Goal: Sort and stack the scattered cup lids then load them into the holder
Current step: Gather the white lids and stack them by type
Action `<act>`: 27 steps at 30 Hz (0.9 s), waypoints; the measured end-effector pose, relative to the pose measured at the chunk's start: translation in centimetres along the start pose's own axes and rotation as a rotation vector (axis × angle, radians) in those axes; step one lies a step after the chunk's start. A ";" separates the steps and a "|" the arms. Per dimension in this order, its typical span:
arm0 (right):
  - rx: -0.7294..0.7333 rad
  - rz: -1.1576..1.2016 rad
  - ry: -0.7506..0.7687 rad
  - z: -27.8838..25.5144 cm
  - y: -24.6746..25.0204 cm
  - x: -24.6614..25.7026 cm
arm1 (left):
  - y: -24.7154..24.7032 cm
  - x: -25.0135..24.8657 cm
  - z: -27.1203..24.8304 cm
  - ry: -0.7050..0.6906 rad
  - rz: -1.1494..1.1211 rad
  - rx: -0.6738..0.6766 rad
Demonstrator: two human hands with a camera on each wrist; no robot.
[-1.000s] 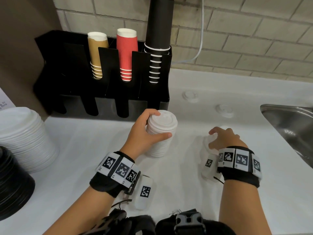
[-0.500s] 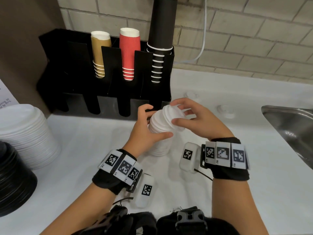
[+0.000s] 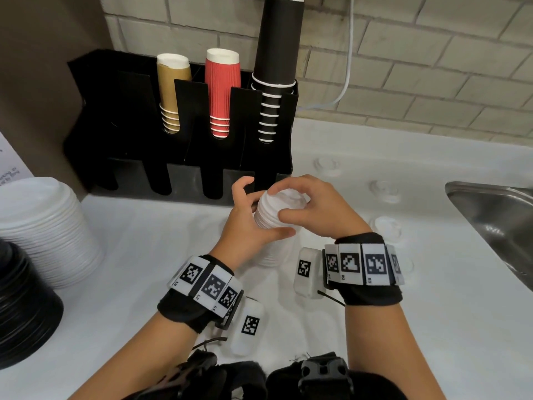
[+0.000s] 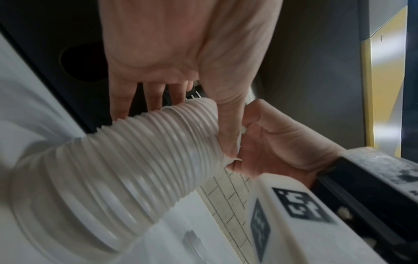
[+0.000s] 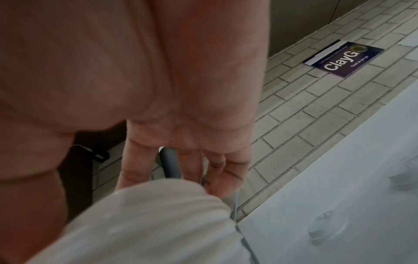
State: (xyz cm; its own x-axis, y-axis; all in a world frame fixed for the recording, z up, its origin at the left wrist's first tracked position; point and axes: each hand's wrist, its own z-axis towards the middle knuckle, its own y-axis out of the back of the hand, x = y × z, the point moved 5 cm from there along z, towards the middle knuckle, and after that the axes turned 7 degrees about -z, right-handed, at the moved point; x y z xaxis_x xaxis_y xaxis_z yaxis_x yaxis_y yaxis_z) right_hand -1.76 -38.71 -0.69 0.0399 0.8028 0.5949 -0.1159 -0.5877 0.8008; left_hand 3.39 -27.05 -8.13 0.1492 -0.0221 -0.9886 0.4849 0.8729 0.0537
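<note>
While it stood on the white tabletop (image 3: 161, 255) before the black holder (image 3: 178, 157), the ribbed stack of white plastic lids (image 3: 271, 217) was clasped on its side by the left hand (image 3: 245, 223), fingers and thumb curled around it. The right hand (image 3: 320, 212) cupped its domed top, grip closed on it. Loose translucent lids (image 3: 385, 188) lay scattered nearby, beside a steel sink (image 3: 496, 215).
</note>
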 end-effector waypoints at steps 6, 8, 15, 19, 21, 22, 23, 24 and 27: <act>0.008 0.007 0.002 0.2 -0.4 -0.7 | 0.1 -0.4 -0.1 -0.017 -0.011 0.004; 0.003 0.057 -0.033 -0.2 -0.2 -1.6 | 0.1 -0.7 -0.3 -0.042 -0.013 0.024; -0.003 -0.410 -0.801 -4.3 4.0 -10.7 | 0.0 -1.2 -0.5 -0.058 0.016 0.058; 0.133 -0.453 -0.996 -7.0 4.3 -13.6 | 0.0 -1.5 -0.6 -0.060 0.016 0.048; 0.137 -0.480 -1.015 -7.5 4.0 -13.9 | -0.1 -1.5 -0.5 -0.055 0.017 0.037; 0.130 -0.484 -1.027 -7.7 3.8 -14.0 | -0.1 -1.5 -0.5 -0.051 0.012 0.031; 0.124 -0.484 -1.034 -7.8 3.7 -14.0 | -0.1 -1.5 -0.5 -0.048 0.007 0.026; 0.120 -0.481 -1.037 -7.9 3.7 -13.9 | -0.2 -1.5 -0.5 -0.046 0.001 0.023; 0.109 -0.475 -1.033 -8.1 3.7 -14.2 | -0.2 -1.5 -0.5 -0.049 0.001 0.023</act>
State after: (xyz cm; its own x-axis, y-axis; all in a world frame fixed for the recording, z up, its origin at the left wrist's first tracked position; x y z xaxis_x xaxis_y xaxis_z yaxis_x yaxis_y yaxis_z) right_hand -10.84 -51.42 -6.76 0.8600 0.5090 -0.0376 0.2139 -0.2926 0.9320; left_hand 2.62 -26.95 -6.71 0.1915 -0.0454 -0.9804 0.5044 0.8615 0.0587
